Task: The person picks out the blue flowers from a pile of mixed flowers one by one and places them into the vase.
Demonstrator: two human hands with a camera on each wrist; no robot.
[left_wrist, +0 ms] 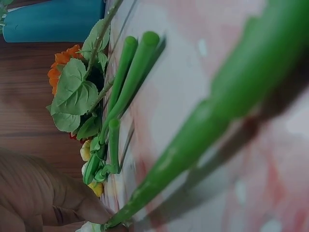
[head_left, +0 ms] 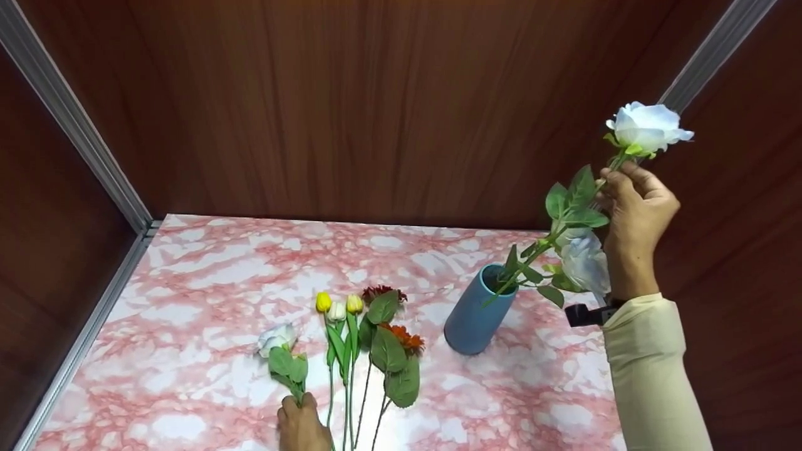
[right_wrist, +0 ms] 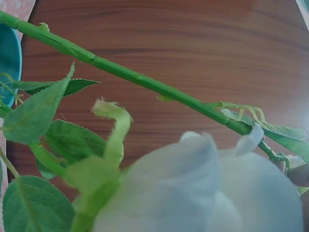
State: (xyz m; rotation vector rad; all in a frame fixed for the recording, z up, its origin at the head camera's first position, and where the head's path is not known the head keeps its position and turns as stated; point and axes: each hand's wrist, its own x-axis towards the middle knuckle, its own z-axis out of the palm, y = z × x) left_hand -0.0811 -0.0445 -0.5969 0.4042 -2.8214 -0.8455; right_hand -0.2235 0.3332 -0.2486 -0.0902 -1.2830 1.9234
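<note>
My right hand [head_left: 642, 210] is raised at the right and pinches the stem of a white rose [head_left: 648, 127] just below its bloom. Its green stem [right_wrist: 145, 81] slants down to the left, the lower end overlapping the mouth of a blue vase [head_left: 471, 322]. Another white rose [head_left: 584, 263] stands in the vase, leaning right, close to my right wrist. At the front of the table, my left hand [head_left: 304, 427] grips the leafy stem of a third white rose [head_left: 276, 340]. In the left wrist view this rose's thick stem [left_wrist: 188, 162] stretches toward the camera.
Several tulips [head_left: 337, 310] lie beside my left hand. To their right are a dark red flower [head_left: 383, 291] and an orange flower [head_left: 406, 340] with broad leaves. The pink-and-white marbled table [head_left: 207, 275] is bordered by brown wood panels [head_left: 351, 113].
</note>
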